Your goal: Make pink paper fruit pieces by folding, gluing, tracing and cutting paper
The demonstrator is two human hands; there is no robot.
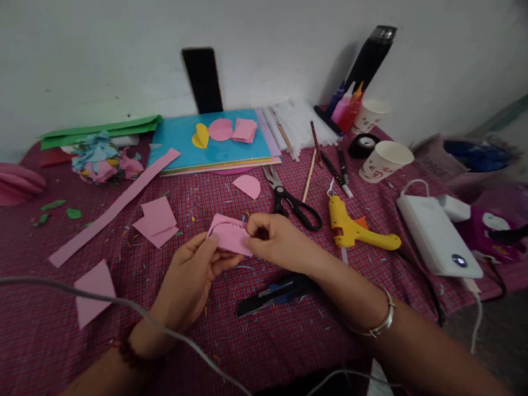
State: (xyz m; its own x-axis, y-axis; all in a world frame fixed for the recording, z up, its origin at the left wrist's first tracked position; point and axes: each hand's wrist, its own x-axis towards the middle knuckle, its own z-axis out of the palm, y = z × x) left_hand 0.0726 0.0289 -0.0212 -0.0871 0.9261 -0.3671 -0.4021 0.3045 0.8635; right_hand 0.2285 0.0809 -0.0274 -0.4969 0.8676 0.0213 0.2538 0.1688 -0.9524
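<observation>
Both my hands hold a small folded pink paper piece [228,235] just above the red checked tablecloth [278,342]. My left hand [190,281] pinches its lower left edge with thumb on top. My right hand [276,239] pinches its right edge, fingers curled. A faint pencil curve shows on the paper. Black-handled scissors [294,204] lie just beyond my right hand, and a pink half-circle [248,186] lies beside them. A dark craft knife [278,293] lies under my right forearm.
Pink squares [156,220], a long pink strip [113,208] and a pink triangle [94,290] lie to the left. A yellow glue gun [354,230], white power bank [435,236], paper cups [384,160], pencils, glue bottles [347,106], a coloured paper stack [213,140] and a phone [204,80] stand behind.
</observation>
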